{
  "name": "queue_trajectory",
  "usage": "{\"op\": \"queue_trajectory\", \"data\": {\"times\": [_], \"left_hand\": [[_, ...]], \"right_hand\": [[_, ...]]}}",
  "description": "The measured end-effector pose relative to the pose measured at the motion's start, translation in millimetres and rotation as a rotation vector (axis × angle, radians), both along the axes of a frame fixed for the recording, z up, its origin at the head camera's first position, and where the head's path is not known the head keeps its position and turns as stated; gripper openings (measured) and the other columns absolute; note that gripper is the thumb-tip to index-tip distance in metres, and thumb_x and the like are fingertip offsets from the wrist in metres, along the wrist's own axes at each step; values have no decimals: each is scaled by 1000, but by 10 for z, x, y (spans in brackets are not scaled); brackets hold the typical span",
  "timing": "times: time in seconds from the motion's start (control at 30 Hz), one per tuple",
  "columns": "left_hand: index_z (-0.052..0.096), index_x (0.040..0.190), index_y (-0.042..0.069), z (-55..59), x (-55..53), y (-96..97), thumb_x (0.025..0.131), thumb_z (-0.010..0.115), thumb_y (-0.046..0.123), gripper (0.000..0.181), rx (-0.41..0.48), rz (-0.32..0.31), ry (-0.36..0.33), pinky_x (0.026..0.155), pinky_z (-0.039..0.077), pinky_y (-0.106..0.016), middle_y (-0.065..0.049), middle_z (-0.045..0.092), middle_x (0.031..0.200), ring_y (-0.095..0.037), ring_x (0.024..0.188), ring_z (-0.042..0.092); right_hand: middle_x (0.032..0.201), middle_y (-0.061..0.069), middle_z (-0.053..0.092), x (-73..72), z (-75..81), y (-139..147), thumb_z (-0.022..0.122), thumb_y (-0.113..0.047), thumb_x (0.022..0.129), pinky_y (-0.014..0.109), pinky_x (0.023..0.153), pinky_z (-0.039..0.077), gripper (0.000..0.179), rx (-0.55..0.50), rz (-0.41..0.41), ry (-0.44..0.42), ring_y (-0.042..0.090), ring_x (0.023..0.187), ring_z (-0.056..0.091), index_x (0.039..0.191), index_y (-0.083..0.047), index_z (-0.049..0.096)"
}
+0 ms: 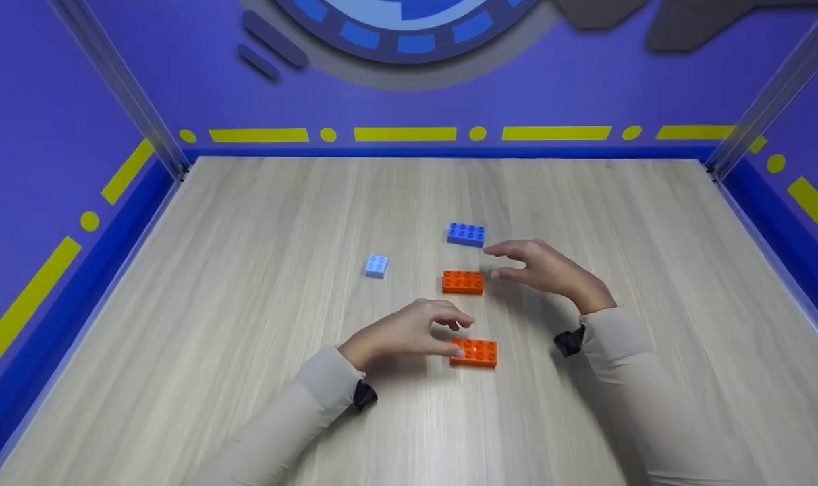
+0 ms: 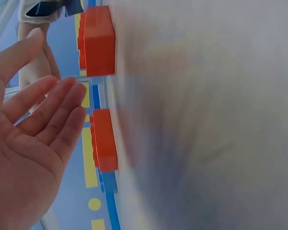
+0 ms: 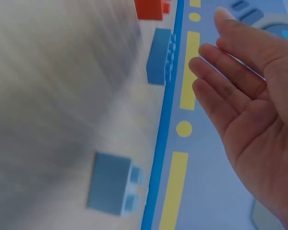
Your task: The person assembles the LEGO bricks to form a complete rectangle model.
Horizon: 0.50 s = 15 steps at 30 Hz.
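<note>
Two orange toy bricks lie on the table: a nearer one point(image 1: 478, 353) and a farther one point(image 1: 462, 283). Beyond them is a dark blue brick point(image 1: 466, 235), and to the left sits a small light blue brick point(image 1: 376, 266). My left hand point(image 1: 416, 329) hovers beside the nearer orange brick; its thumb overlaps that brick's left edge in the head view, while the left wrist view shows a gap and loosely extended fingers. Right of the farther orange and dark blue bricks is my right hand point(image 1: 547, 268), its fingers extended and nothing in its palm.
The wood-patterned table point(image 1: 247, 270) is bounded by a purple-blue back wall point(image 1: 409, 108) and side walls with yellow dashes. Metal posts point(image 1: 159, 135) stand at the back corners. Each wrist carries a small black device.
</note>
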<state>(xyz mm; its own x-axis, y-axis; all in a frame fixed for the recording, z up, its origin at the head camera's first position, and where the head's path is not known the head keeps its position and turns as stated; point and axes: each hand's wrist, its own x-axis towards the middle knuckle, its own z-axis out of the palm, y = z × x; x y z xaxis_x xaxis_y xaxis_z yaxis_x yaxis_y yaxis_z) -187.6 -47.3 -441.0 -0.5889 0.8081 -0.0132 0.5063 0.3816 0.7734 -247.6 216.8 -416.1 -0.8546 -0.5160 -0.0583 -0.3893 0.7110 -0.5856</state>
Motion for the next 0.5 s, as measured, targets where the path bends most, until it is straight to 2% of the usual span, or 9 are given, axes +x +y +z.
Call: {"op": "queue_trajectory", "data": {"times": [0.2,0.33,0.43,0.5], "left_hand": [[64,123,4,-35,12,70,83,76,20,44,-21,-59,3,94,50,-30,-8,67,117,-19,104,62],[67,119,5,-46,18,88,82,76,17,40,-38,-89,73,93,49,-28,-8,67,113,-19,101,61],[68,117,5,-50,14,92,82,76,15,38,-62,-88,106,93,47,-24,-7,67,111,-19,101,60],[69,117,6,-50,15,89,82,76,15,37,-83,-73,99,93,46,-22,-6,66,111,-17,101,59]], "right_hand": [[133,16,59,-21,-47,-132,66,-16,90,52,104,41,43,2,70,13,34,125,53,130,-2,58],[132,15,60,-39,-77,-195,64,-12,91,50,106,40,40,27,88,-13,32,126,52,130,-3,59],[132,13,60,-48,-88,-226,64,-10,91,48,106,41,38,42,90,-31,31,126,53,129,-5,60],[131,13,61,-54,-95,-242,64,-9,91,47,106,41,37,42,98,-33,30,125,54,128,-4,61]]}}
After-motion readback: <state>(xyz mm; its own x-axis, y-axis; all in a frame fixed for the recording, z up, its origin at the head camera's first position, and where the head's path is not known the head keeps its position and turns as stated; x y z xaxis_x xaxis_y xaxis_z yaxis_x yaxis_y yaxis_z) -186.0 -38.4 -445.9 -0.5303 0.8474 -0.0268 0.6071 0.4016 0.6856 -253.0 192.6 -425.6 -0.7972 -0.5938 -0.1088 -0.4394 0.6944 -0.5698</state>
